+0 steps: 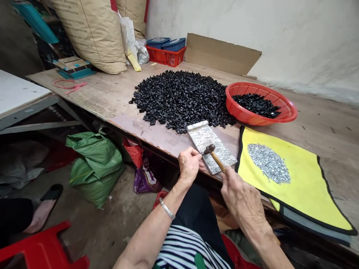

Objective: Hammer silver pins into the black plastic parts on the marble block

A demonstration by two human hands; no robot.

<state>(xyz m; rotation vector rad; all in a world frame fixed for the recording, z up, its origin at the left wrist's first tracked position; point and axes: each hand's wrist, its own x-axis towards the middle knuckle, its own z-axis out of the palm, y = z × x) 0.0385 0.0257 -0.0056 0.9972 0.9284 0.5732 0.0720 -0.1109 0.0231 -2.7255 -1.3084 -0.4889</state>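
My right hand is closed round the wooden handle of a small hammer, whose head rests over a battered metal block at the table's front edge. My left hand is pinched shut at the block's near left corner, holding a small piece I cannot make out right under the hammer head. A big heap of small black plastic parts lies just behind the block. A pile of tiny silver nails sits on a yellow cloth to the right.
A red basket with black parts stands at the right of the heap. A red crate, cardboard and sacks line the back. Green bag and red stool are on the floor at left.
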